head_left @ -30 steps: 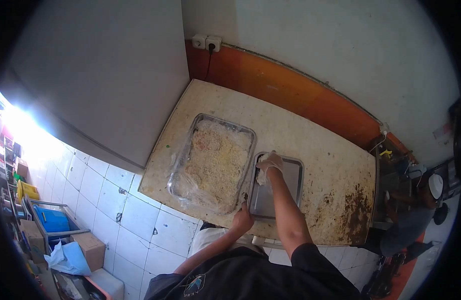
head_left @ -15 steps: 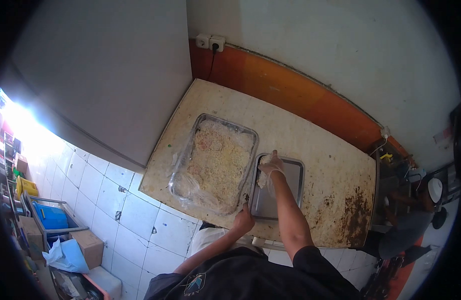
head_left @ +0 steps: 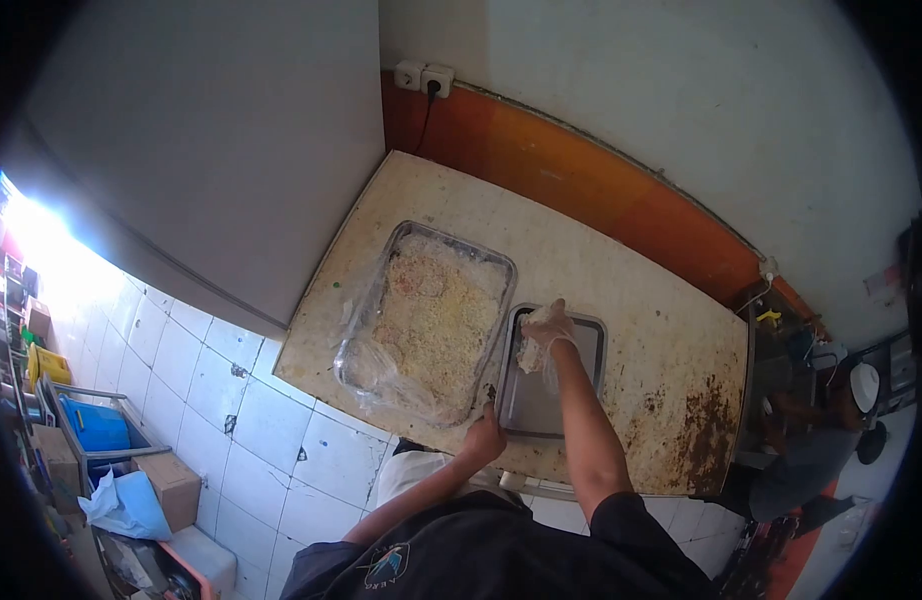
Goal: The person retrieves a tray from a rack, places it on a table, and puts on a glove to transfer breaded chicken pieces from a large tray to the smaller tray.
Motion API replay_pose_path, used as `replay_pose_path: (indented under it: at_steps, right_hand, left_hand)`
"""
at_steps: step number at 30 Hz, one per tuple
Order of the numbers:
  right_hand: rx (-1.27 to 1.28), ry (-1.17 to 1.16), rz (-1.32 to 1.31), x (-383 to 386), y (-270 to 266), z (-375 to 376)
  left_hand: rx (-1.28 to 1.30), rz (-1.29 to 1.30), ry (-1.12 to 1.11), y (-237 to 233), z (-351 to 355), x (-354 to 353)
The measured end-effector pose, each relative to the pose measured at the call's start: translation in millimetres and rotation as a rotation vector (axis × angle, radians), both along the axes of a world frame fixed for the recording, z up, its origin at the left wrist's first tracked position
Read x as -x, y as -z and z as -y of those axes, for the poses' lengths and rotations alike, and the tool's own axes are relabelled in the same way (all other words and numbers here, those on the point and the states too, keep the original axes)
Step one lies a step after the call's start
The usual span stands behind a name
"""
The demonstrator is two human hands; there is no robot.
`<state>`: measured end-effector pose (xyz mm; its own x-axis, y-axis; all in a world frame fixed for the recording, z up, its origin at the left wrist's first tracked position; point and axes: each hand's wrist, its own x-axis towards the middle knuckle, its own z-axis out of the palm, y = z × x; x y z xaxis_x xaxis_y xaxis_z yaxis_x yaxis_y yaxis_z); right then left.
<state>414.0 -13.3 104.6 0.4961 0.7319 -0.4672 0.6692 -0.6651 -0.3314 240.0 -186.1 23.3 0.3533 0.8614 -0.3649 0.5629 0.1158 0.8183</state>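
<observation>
Head view: camera is looking down on a worn, stained table [head_left: 631,290] standing against an orange-banded wall.
Right hand [head_left: 547,328]: gloved, reaching over the far-left corner of the small metal tray [head_left: 581,385]; fingers are curling round a pale clump [head_left: 527,354] of the crumbly mix.
Clump: sitting in the glove, hanging just above the tray's left rim, between the two trays.
Left hand [head_left: 484,438]: bare, resting at the table's near edge by the small tray's near-left corner; fingers are folding in, but I cannot tell if they are gripping the rim or only touching it.
Large tray [head_left: 501,268]: lying just beside the small one on its left, plastic-lined, holding a full bed of the same mix [head_left: 431,320]; loose liner is bunching at the near end.
Small tray state: looking bare apart from what the glove is carrying.
Surroundings: a co-worker [head_left: 806,455] is working well apart at the right; a blue crate [head_left: 96,425] and a cardboard box [head_left: 171,485] are sitting on the tiled floor to the left.
Risk 1: loose mix is probably crumbling out of a light grip and landing on the table in the gap between the trays.
Risk 2: small tray is sitting near the table edge; a push with the left hand not really bracing it could be sliding it off.
Risk 3: bunching liner could be snagging the glove.
</observation>
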Motion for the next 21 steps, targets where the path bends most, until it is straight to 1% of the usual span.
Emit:
replay_pose_path:
  at_steps: [1, 2, 4, 5, 7, 8, 13, 16, 17, 19, 21]
  right_hand:
    - [0.003, -0.002, -0.047, 1.2, -5.3, -0.3]
    - [0.003, -0.002, -0.046, -4.0, 3.3, -0.9]
    - [-0.251, -0.055, -0.098, -30.9, 41.5, -0.7]
    - [-0.250, -0.059, -0.098, -46.2, 53.7, 4.2]
    - [-0.497, 0.073, -0.358, -68.1, 69.6, 16.4]
    - [-0.496, 0.072, -0.359, -66.8, 71.0, 22.4]
    - [-0.291, -0.062, -0.243, -69.2, 64.6, 41.2]
    - [-0.336, -0.001, -0.205, -54.6, 51.5, 55.5]
    - [-0.338, 0.004, -0.207, -57.2, 57.7, 55.1]
    - [-0.298, -0.033, -0.303, -68.9, 81.0, 48.8]
    - [-0.307, -0.005, -0.272, -63.9, 87.6, 44.6]
  left_hand:
    - [-0.015, 0.002, 0.001, 0.1, 0.3, 0.8]
    - [-0.030, 0.005, 0.002, -0.1, 0.2, 1.0]
    - [-0.009, -0.009, 0.005, -1.4, -1.4, 0.6]
    - [0.015, -0.027, 0.008, -2.3, -1.5, 1.0]
    - [-0.002, -0.007, 0.001, -4.6, -2.9, 3.3]
    - [-0.021, 0.013, 0.002, -4.4, -2.1, 4.1]
    - [-0.022, -0.012, 0.010, -6.9, -2.8, 2.4]
    - [-0.039, -0.018, 0.015, -1.4, -0.7, 4.9]
    - [-0.042, -0.012, 0.015, 0.9, -1.1, 3.7]
    - [-0.019, -0.018, 0.024, 1.9, -2.5, 3.6]
    - [0.004, -0.026, 0.033, 5.1, -3.7, 2.5]
